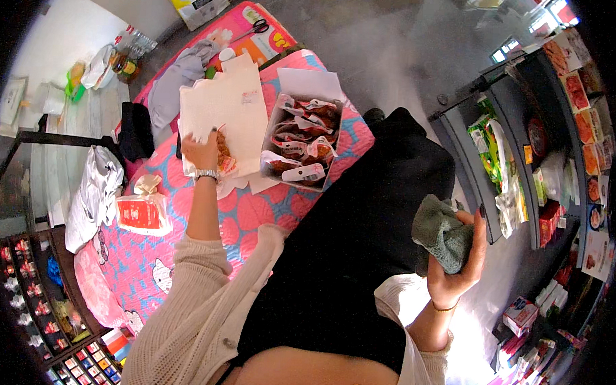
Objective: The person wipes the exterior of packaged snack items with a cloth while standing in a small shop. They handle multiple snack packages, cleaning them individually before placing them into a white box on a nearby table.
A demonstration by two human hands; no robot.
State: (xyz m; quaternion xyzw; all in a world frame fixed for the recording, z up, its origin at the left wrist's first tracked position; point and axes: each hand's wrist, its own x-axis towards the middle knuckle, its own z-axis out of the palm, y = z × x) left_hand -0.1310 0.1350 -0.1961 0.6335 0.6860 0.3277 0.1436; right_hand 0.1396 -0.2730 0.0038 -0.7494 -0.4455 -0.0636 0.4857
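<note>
My left hand (202,152) lies over a cream cardboard sheet (231,88) on the bed, its fingers apart. Just right of it, touching or nearly so, is a clear packet of brown food (224,152). An open white box (266,133) stands beside the sheet, filled with several similar wrapped packets (308,139). Over at the right, away from the bed, my right hand (454,276) grips a crumpled grey-green cloth (444,232).
A pink and blue patterned cover (243,214) spreads under these things. A red and white package (142,214) sits left of my forearm. Scissors (258,26) and grey fabric (178,83) lie at the far end. Stocked shelves (520,152) stand to the right.
</note>
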